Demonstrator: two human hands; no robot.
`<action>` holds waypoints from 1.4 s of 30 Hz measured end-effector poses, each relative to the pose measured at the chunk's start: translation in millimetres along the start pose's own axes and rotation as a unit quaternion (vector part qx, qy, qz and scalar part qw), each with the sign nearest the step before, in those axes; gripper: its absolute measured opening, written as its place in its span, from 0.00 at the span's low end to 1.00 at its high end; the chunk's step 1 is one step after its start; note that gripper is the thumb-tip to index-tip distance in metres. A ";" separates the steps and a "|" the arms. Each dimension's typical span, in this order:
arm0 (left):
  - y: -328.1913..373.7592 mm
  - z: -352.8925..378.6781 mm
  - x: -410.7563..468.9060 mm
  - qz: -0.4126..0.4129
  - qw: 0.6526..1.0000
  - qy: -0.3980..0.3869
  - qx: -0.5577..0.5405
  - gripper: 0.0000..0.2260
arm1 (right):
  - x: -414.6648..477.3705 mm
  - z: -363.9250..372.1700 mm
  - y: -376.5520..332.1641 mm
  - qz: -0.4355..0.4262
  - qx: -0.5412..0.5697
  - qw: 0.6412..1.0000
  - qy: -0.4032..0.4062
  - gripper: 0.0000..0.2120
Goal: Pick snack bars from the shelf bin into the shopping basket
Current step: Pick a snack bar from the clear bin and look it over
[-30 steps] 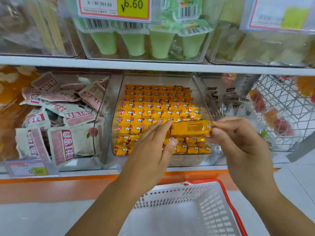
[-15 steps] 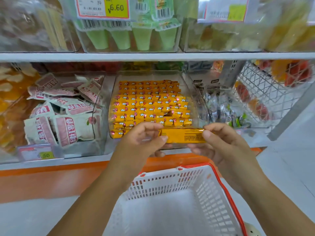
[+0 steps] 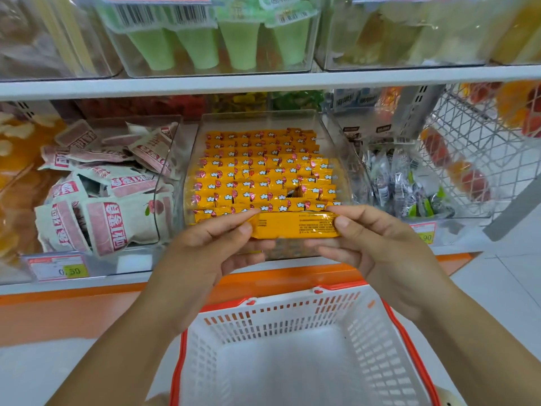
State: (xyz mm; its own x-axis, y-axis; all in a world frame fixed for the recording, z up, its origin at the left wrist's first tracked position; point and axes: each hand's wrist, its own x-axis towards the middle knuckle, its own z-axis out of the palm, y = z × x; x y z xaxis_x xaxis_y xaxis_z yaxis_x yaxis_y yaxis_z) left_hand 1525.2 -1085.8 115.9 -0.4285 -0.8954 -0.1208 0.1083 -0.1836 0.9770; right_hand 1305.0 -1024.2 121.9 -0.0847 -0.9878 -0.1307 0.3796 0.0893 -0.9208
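Left grip and right grip: both closed on one snack bar, each pinching an end. The bar is held level, printed back up, in front of the lower edge of the shelf bin and above the far rim of the shopping basket.

Step in hand, as judged: carry and drop.
- Basket: white with a red rim, below the hands, nothing visible inside. Lower the bar past the far rim and over the middle before letting go. One hand would do, which frees the other for the next bar.
- Bin: clear and packed with rows of orange bars, with a small gap at the front right. Taking the next bars from beside that gap should keep the rows tidy.

Surroundings:
- shelf: white boards over an orange base.
- floor: pale tiles, at right.
- wire rack: far right.
- pink-and-white packets: in the bin just left.
- silver packets: in the bin just right.
- green cups: on the shelf above.
- price tag: lower left.
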 end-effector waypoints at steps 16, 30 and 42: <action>0.5 20.9 -7.1 0.106 0.980 0.158 0.057 0.06 | -3.2 9.2 9.0 -0.095 -0.068 0.990 0.074 0.05; -2.4 15.7 -3.0 0.050 0.991 0.107 0.063 0.12 | 0.7 1.4 10.5 -0.054 -0.057 0.997 0.015 0.25; -1.1 8.9 -0.7 0.028 0.996 0.079 -0.040 0.12 | 1.3 -0.7 3.1 -0.003 0.016 1.000 0.001 0.20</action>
State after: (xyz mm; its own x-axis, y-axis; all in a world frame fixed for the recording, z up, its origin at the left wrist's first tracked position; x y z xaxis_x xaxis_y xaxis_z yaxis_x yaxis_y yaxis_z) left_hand 1517.3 -1081.3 116.5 -0.2736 -0.9568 -0.0988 0.2022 -0.1576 0.9666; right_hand 1305.4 -1025.1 118.6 -0.0879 -0.9881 -0.1264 0.4079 0.0801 -0.9095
